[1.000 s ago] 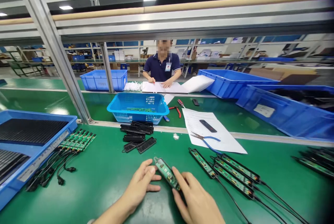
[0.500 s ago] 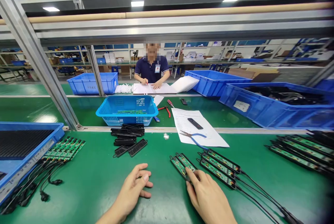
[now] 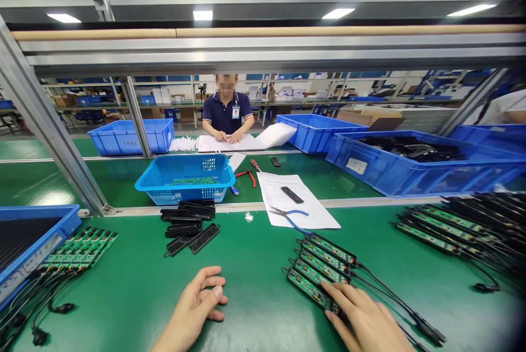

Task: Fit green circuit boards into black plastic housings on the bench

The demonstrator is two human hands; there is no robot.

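My left hand (image 3: 196, 308) rests on the green mat with its fingers loosely spread and nothing in it. My right hand (image 3: 364, 316) lies flat, its fingertips on the nearest of several black cased circuit boards (image 3: 316, 267) that lie side by side with black cables trailing to the right. Black plastic case halves (image 3: 187, 223) are stacked a little beyond my left hand.
A blue basket (image 3: 184, 177) stands behind the case halves. Bare green boards with cables (image 3: 78, 245) lie at left beside a blue tray (image 3: 24, 237). Pliers (image 3: 287, 214) lie on a paper sheet. More cased boards (image 3: 452, 226) lie at right. A person works across the bench.
My right hand carried the cased board from between both hands to the right and laid it beside the row. My left hand let go and stayed on the mat. The view shifted right.
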